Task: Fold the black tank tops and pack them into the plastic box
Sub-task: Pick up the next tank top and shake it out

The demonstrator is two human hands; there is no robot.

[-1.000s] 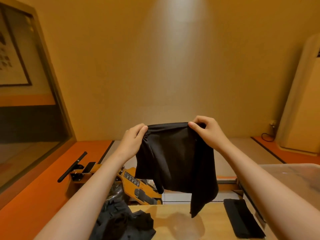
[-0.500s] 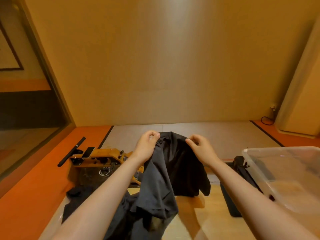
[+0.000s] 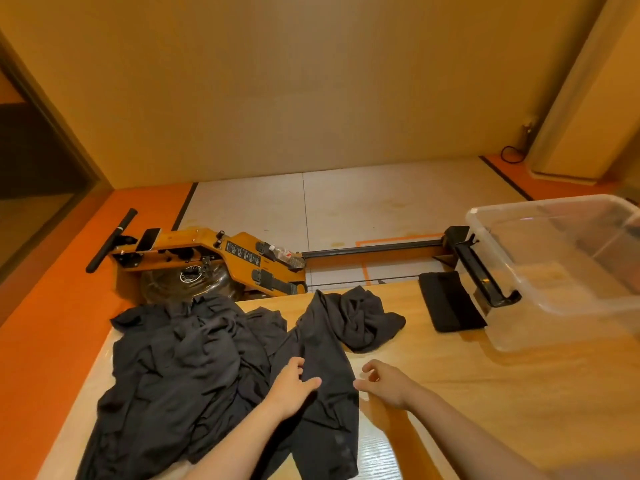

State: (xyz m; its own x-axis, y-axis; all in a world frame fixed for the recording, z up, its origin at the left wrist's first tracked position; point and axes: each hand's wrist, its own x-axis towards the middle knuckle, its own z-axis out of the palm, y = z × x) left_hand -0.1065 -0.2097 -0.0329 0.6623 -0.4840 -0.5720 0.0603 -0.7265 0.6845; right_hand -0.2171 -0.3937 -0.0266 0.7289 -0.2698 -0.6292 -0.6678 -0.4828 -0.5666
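One black tank top [image 3: 327,344] lies stretched along the wooden table [image 3: 491,400], its far end bunched up. My left hand [image 3: 294,384] rests on its near part with loosely bent fingers. Just off the garment's right edge, my right hand [image 3: 382,382] hovers over the wood with fingers loosely curled and nothing in them. A heap of several more black tank tops [image 3: 173,362] covers the table's left side. A folded black piece [image 3: 450,303] lies at the far edge, beside the clear plastic box [image 3: 485,237] at the right, which looks empty.
Beyond the table, a wooden rowing machine [image 3: 207,249] with a long rail lies on the floor. An orange floor strip runs along the left. Bare wood shows between the laid-out top and the box.
The tank top was held up in the air by both hands; it now lies on the table. Both hands have come down and let go, and the view has tilted downward.
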